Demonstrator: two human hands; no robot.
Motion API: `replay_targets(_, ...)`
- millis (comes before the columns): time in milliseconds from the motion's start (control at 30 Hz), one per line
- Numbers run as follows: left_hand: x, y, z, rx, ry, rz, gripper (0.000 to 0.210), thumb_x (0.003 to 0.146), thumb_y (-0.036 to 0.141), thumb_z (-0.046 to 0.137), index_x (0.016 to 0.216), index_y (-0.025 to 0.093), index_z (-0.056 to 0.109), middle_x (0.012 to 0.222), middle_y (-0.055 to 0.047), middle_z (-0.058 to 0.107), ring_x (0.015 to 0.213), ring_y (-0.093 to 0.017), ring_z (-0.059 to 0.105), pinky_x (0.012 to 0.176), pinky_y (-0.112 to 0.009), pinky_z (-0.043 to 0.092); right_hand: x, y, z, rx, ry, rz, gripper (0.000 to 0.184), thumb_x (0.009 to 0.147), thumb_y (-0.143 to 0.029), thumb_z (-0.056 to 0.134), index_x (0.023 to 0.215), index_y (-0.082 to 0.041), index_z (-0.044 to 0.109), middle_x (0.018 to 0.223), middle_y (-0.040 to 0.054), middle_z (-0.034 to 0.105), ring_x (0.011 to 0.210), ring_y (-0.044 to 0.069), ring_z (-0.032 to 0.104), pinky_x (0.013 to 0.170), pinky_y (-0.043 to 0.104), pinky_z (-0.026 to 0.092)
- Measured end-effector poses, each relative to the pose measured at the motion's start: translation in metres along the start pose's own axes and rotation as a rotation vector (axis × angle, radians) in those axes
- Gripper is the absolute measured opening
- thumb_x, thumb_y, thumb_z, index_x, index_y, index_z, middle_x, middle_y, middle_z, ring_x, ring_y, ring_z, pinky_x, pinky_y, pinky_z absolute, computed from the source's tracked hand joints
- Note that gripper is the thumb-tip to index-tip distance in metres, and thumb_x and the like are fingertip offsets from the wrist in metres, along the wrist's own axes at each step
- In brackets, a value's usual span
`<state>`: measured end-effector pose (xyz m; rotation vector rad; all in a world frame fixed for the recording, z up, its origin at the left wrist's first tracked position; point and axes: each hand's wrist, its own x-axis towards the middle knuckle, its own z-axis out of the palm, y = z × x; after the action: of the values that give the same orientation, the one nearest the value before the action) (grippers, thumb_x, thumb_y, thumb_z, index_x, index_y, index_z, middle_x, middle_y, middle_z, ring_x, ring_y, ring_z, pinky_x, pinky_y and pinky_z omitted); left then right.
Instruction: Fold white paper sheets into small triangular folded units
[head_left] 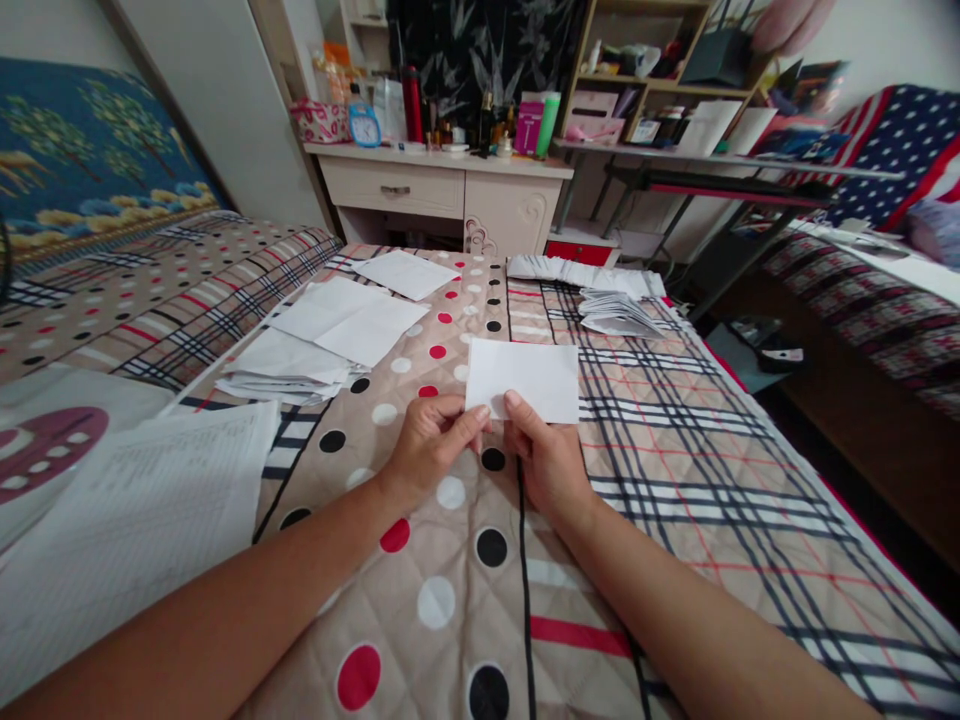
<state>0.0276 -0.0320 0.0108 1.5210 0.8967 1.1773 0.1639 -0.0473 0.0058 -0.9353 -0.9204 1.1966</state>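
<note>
A blank white piece of paper (529, 375), rectangular and perhaps folded, is held above the bed in both hands. My left hand (431, 440) pinches its lower left corner between thumb and fingers. With the thumb on top and the fingers underneath, my right hand (547, 450) grips the lower edge near the middle. To the left lies a pile of white paper sheets (352, 325), with a stack of folded papers (285, 370) in front of it. Beyond my right hand are a small stack of folded papers (619, 312) and a long row of folded papers (585, 274).
Printed sheets (150, 510) lie by my left forearm, over a bag with a purple print (56, 455). The patterned bedspread (450, 600) spans the bed, whose right edge (832, 500) drops off. A cluttered dresser (405, 185) and a desk (720, 165) stand beyond.
</note>
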Motion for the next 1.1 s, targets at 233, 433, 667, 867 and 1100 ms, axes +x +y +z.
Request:
replay_targets(233,0.006,-0.013,-0.005,-0.217,0.130,-0.090,0.026,0.081,0.035,0.066,0.063,0.016,0.068,0.051,0.001,0.056,0.049,-0.008,0.046,0.050,-0.023,0.033,0.019,-0.012,-0.020,0.211,0.184,-0.020,0.053,0.077,-0.044,0.071,0.048,-0.021,0.035,0.037,-0.0100,0.026,0.035,0.005,0.018,0.039,0.024,0.015)
replay_targets(433,0.009,-0.012,-0.004,-0.318,0.188,-0.170,0.025,0.077,0.034,0.067,0.061,0.014,0.067,0.048,0.002,0.053,0.046,-0.006,0.042,0.047,-0.022,0.027,0.013,-0.011,-0.019,0.080,-0.126,0.054,0.059,0.082,-0.065,0.056,0.047,-0.019,0.043,0.042,-0.0060,0.032,0.039,0.006,0.025,0.042,0.025,0.015)
replay_targets(667,0.007,-0.013,-0.001,-0.306,0.079,-0.173,0.034,0.080,0.041,0.063,0.060,0.014,0.062,0.049,0.002,0.052,0.045,-0.007,0.042,0.045,-0.022,0.025,0.002,-0.003,-0.002,0.038,-0.040,0.116,0.041,0.079,-0.041,0.066,0.050,-0.017,0.051,0.043,-0.0050,0.039,0.040,0.006,0.030,0.043,0.026,0.017)
replay_targets(867,0.000,-0.009,0.002,-0.082,-0.039,-0.091,0.026,0.080,0.036,0.063,0.064,0.016,0.059,0.053,0.003,0.052,0.048,-0.009,0.042,0.048,-0.023,0.032,-0.005,0.001,0.004,0.048,-0.106,0.145,0.044,0.083,-0.042,0.064,0.049,-0.017,0.048,0.042,-0.0062,0.038,0.040,0.005,0.027,0.044,0.025,0.017)
replay_targets(1100,0.001,0.003,0.003,0.002,-0.002,0.015,0.013,0.071,0.023,0.054,0.059,0.017,0.057,0.051,0.002,0.054,0.052,-0.012,0.050,0.051,-0.024,0.039,-0.008,-0.004,0.008,-0.065,-0.119,0.138,0.041,0.082,-0.035,0.063,0.049,-0.017,0.047,0.043,-0.0063,0.038,0.040,0.005,0.028,0.043,0.024,0.019)
